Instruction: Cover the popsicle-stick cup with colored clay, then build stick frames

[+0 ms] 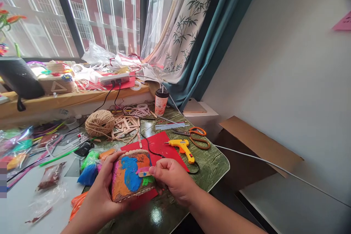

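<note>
My left hand (106,179) grips a small board (120,186) by its left edge, tilted up toward me. The board has a scalloped pale border, and its face is covered with orange, brown, blue, pink and green modelling clay. A blue clay shape (131,175) fills its middle. Between the thumb and fingers of my right hand (171,179) is a wooden craft stick (144,174), its tip lying against the clay near the pink and green patches. Beneath the board lies a red sheet (157,142), and a yellow glue gun (183,148) rests on it.
Orange-handled scissors (200,139) lie right of the glue gun. Behind are a twine ball (100,122), a pile of craft sticks (126,126) and a lidded cup (161,102). Clay packets (89,172) and plastic bags (52,177) cover the left. A power strip (114,78) sits on the sill.
</note>
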Motion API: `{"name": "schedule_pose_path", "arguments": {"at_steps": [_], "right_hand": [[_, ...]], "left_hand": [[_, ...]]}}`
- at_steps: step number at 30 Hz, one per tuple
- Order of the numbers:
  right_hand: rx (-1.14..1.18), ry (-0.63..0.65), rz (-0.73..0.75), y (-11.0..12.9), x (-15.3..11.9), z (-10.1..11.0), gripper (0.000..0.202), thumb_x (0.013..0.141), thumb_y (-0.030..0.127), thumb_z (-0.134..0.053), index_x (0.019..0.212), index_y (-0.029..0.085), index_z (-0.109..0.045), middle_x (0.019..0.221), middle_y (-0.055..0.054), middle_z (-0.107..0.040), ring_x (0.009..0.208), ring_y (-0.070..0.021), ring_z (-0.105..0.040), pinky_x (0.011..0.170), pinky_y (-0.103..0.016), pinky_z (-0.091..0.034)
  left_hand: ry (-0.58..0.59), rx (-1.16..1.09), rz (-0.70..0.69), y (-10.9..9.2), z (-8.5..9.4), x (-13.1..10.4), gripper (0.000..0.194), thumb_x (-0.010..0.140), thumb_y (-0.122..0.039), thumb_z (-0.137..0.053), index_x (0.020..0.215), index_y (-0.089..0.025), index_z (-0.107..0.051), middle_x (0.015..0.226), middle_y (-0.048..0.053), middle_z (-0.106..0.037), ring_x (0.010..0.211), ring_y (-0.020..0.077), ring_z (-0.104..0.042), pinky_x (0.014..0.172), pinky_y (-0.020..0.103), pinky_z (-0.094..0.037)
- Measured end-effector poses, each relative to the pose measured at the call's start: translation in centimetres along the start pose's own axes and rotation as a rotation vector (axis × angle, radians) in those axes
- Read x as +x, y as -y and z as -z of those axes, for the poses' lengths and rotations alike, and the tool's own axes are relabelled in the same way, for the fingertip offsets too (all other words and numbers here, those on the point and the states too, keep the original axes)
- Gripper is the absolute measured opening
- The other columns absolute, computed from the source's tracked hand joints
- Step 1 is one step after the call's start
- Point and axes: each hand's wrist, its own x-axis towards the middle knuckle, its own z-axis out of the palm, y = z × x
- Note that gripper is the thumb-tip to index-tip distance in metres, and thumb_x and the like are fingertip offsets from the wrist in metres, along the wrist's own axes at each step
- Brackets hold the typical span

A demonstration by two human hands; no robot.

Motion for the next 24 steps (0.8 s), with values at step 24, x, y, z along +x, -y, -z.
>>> {"name": "schedule_pose_path", "arguments": {"at_steps": [24], "right_hand": [[-0.116,0.050,0.001,0.51,-0.36,0.31,0.076,0.063,0.079,-0.091,0.056,0.024,-0.038,0.049,0.011,-0.036,0.045,-0.0065,-0.036,0.046,-0.024,-0.024]], "left_hand": [[-0.009,-0.014,-0.001,0.21,-0.20,0.22,0.104,0.063,-0.065,-0.095,0.149,-0.029,-0.048,0.149,0.015,-0.062,0.131,0.0405,-0.067,0.115,0.054,-0.054]]}}
